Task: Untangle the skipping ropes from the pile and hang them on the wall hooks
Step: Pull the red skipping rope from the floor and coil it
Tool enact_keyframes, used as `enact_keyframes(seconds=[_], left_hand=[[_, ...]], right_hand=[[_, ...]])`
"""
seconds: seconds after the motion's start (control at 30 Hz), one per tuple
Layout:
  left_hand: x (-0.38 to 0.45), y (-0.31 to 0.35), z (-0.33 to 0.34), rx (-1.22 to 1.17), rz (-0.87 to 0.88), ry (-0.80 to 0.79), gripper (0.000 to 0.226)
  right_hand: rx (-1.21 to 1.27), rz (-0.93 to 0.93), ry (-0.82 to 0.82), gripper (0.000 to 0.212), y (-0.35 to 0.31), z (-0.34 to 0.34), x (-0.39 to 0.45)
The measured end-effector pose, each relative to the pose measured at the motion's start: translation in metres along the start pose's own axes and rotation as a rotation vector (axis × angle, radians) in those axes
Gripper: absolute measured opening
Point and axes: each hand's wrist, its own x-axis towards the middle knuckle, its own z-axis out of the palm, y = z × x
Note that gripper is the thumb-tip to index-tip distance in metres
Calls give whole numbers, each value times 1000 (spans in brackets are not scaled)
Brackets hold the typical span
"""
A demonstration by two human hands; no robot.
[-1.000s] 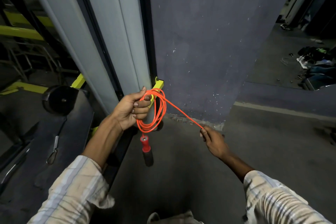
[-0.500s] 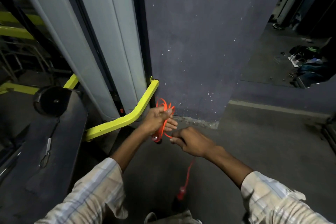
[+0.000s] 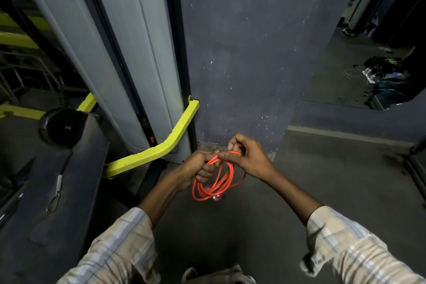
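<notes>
Dark concrete floor [image 3: 299, 191] lies beneath both hands, left hand [image 3: 198, 167] and right hand [image 3: 247, 157], gripping a coiled thin orange skipping rope [image 3: 216, 182] right of the bent yellow metal bar [image 3: 161, 145].

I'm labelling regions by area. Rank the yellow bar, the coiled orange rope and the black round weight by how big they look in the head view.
1. yellow bar, longest, spanning the most frame.
2 and 3. coiled orange rope and black round weight look about alike in extent. The rope is nearer the camera, so I won't rank them.

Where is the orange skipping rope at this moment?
In the head view the orange skipping rope hangs coiled at lower centre, held between the left hand and the right hand, right of the yellow bar.
</notes>
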Motion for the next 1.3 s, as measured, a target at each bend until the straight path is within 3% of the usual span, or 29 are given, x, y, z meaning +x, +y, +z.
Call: enact_keyframes(seconds=[0.13, 0.33, 0.43, 0.53, 0.63, 0.73, 0.8, 0.9, 1.07, 1.2, 1.3], left_hand=[[-4, 9, -9, -17, 37, -31, 42], [-19, 27, -32, -211, 83, -104, 34], [-25, 35, -41, -300, 110, -133, 34], [-28, 43, -47, -402, 138, -163, 35], [-26, 49, -53, -430, 183, -64, 36], [-19, 52, -53, -355, 264, 176, 38], [-13, 50, -45, -310, 335, 287, 37], [-7, 48, -30, -271, 380, 406, 35], [6, 37, -14, -196, 374, 329, 29], [10, 22, 4, -24, 344, 272, 26], [11, 8, 7, 73, 302, 232, 24]], right_hand=[[83, 93, -68, 19, 25, -7, 1], [7, 147, 42, 45, 74, -18, -12], [-113, 170, 67, 30, 93, -28, -20], [-202, 180, 66, 28, 100, -31, -24], [-283, 202, 44, 29, 107, -29, -27], [-502, 234, -55, 36, 108, -24, -28], [-666, 201, -186, 42, 94, -17, -26], [-818, 66, -351, 32, 59, -1, -26], [-973, -234, -388, 34, -1, 23, -29], [-763, -412, -313, 26, -43, 24, -23], [-577, -415, -202, 21, -52, 16, -14]])
